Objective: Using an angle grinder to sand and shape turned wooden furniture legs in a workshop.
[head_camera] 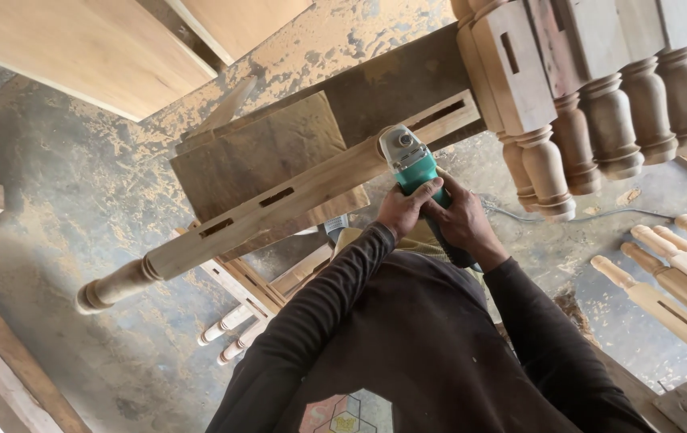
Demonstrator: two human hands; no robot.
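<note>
While both hands are clasping a teal-and-grey handheld angle grinder (411, 164), its head is pressing against a long pale turned wooden post with rectangular mortise slots (279, 200).

The post is lying slantwise across a dark brown workbench top (279, 148), its rounded end overhanging the dusty, sawdust-strewn concrete floor (79, 168). A stack of similar turned posts (600, 88) is resting at upper right, and more posts (680, 273) are lying at lower right. The left hand (403, 210) and right hand (460, 218) are wrapping tightly around the grinder's body, touching each other.
</note>
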